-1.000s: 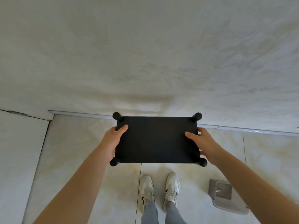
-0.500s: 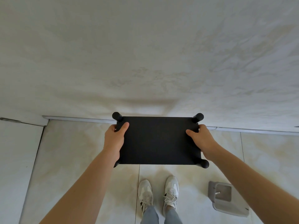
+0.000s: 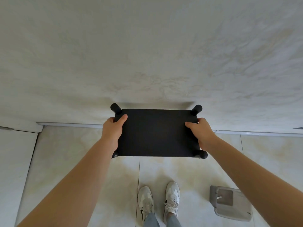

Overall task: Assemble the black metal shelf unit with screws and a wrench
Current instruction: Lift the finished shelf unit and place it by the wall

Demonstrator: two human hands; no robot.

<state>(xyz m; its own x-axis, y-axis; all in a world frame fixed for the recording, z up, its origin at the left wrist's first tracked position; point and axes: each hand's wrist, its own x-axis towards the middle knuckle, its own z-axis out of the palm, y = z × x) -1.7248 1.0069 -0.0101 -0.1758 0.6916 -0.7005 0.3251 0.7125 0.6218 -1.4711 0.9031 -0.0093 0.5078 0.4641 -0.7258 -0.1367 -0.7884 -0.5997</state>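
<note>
Shelf unit: the black shelf unit (image 3: 157,133) is seen from above, just below the middle of the view, close to the wall (image 3: 147,54) at its 12 o'clock. Whether its feet touch the floor (image 3: 65,153) cannot be told.
Posts: four round post ends (image 3: 116,108) are seen at the corners. No screws or wrench are in view.
Left hand: the left hand (image 3: 113,130) is clamped on the short edge at 9 o'clock, thumb laid on the top panel, fingers hidden beneath.
Right hand: the right hand (image 3: 201,131) is clamped likewise at 3 o'clock.
Risk of slip: the smooth panel is held only at its edges, so it may be lost if one hand is eased.
Risk of tilt: uneven lowering may set one post down first and strain the joints, whose tightness cannot be judged.
Risk at the wall: the far posts may scrape it if the unit is pushed towards 12 o'clock.
Risk below: the shoes (image 3: 146,200) at 6 o'clock and the grey holder (image 3: 229,203) at 5 o'clock may be struck if the unit is dropped.
</note>
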